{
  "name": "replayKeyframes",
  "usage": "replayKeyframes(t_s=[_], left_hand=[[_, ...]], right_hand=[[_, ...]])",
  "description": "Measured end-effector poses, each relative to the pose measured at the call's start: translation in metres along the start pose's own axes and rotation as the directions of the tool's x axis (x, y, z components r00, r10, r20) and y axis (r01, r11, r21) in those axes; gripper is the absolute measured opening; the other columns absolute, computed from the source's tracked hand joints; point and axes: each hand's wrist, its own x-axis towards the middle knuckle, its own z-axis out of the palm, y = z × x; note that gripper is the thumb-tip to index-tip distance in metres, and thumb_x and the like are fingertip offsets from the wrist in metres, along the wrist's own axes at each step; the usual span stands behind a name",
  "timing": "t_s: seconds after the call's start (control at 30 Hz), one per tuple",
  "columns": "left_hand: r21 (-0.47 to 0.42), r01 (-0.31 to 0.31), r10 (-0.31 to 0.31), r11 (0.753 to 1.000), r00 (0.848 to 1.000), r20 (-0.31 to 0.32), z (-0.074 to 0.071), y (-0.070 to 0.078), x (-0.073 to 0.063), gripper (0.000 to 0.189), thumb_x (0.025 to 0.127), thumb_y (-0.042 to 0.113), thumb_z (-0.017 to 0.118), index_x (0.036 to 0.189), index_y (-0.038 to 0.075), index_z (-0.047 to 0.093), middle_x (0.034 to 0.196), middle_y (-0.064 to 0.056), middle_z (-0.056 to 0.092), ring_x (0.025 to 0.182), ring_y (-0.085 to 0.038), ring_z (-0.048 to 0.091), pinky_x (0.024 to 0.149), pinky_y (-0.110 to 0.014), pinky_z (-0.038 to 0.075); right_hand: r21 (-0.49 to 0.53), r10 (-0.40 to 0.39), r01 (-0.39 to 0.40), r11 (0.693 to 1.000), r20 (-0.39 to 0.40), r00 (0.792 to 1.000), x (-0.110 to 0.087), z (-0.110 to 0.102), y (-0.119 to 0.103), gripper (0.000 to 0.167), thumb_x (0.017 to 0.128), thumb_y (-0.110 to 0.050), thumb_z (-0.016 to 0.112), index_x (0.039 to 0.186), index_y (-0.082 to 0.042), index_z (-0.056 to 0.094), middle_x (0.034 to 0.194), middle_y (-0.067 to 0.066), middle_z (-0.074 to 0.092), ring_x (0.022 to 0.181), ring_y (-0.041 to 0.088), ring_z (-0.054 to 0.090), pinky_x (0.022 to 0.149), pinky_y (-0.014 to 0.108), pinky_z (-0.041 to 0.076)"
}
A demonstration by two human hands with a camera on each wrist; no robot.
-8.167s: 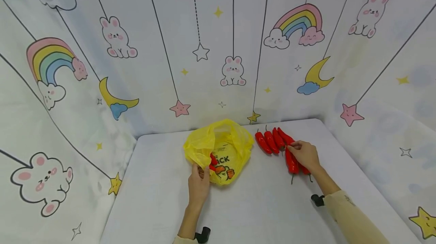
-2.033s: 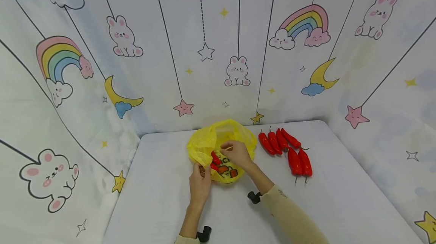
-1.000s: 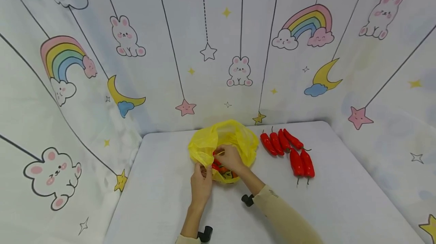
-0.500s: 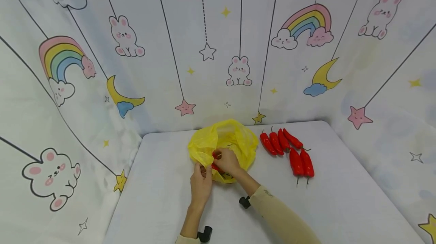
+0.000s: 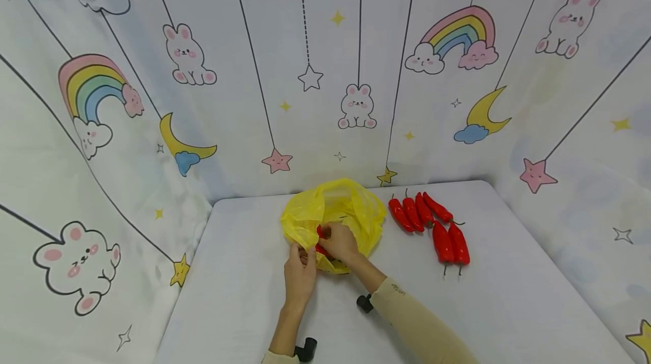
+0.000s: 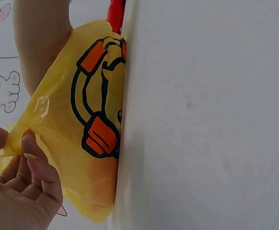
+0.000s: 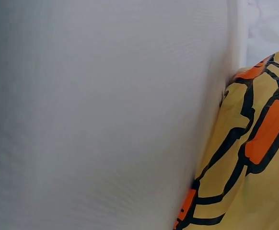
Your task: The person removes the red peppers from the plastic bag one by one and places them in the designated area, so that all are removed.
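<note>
A yellow plastic bag [image 5: 351, 211] with an orange and black print [image 6: 98, 129] lies at the back middle of the table. My left hand [image 5: 301, 254] pinches the bag's near left edge between thumb and fingers [image 6: 31, 165]. My right hand [image 5: 330, 235] reaches into the bag's mouth from the right, its fingers curled onto a red pepper [image 5: 320, 233] inside. The right wrist view shows only the bag's printed side [image 7: 254, 153] against the table. Several more red peppers [image 5: 414, 211] lie in a row right of the bag, and two further peppers [image 5: 450, 242] lie in front of them.
The grey-white table [image 5: 508, 296] is closed in at the back and both sides by a cartoon-printed cloth [image 5: 325, 70]. My right forearm [image 5: 412, 319] crosses the table's middle front.
My right hand has moved left and deeper into the bag's mouth, down onto the peppers inside. The left hand keeps its pinch on the bag's edge. The peppers on the table have not moved.
</note>
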Motion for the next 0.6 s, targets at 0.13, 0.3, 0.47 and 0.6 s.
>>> replayKeyframes(t_s=[0.13,0.3,0.47,0.6], left_hand=[[0.002,-0.013,0.013,1.0,1.0,-0.005,0.0003,-0.0008,0.0,0.018,0.104,0.023,0.065,0.103,0.008,0.056,0.081,0.0,0.061,0.069,-0.012,0.057,0.061,-0.026,0.049],[0.003,-0.018,0.018,1.0,1.0,-0.008,-0.0003,0.0003,-0.0004,0.018,0.104,0.023,0.065,0.103,0.008,0.057,0.081,0.0,0.061,0.069,-0.012,0.057,0.062,-0.026,0.05],[0.007,-0.007,0.007,1.0,1.0,-0.004,-0.0007,0.0012,-0.0006,0.017,0.104,0.023,0.065,0.103,0.008,0.057,0.081,0.0,0.061,0.069,-0.013,0.058,0.062,-0.027,0.05],[0.0,-0.004,0.004,1.0,1.0,0.002,-0.0007,0.0017,-0.0005,0.017,0.104,0.023,0.065,0.105,0.008,0.057,0.082,0.0,0.062,0.069,-0.013,0.058,0.062,-0.026,0.05]], right_hand=[[-0.002,0.015,-0.015,1.0,-0.003,1.0,-0.0003,0.0002,-0.0012,0.027,0.086,-0.023,0.084,0.109,-0.01,0.077,0.098,0.001,0.076,0.087,0.019,0.07,0.075,0.038,0.059],[-0.008,0.022,-0.022,1.0,-0.002,1.0,-0.001,0.0008,-0.0014,0.028,0.085,-0.023,0.086,0.108,-0.011,0.077,0.099,0.001,0.076,0.088,0.019,0.07,0.077,0.037,0.059],[0.003,-0.004,0.004,1.0,-0.018,1.0,-0.0014,0.0014,-0.0022,0.028,0.086,-0.023,0.085,0.109,-0.009,0.079,0.1,0.002,0.077,0.09,0.019,0.07,0.078,0.036,0.059],[0.011,-0.023,0.023,1.0,-0.039,0.999,-0.0025,0.0016,-0.0029,0.029,0.086,-0.021,0.085,0.11,-0.007,0.08,0.103,0.005,0.078,0.093,0.022,0.071,0.078,0.037,0.06]])
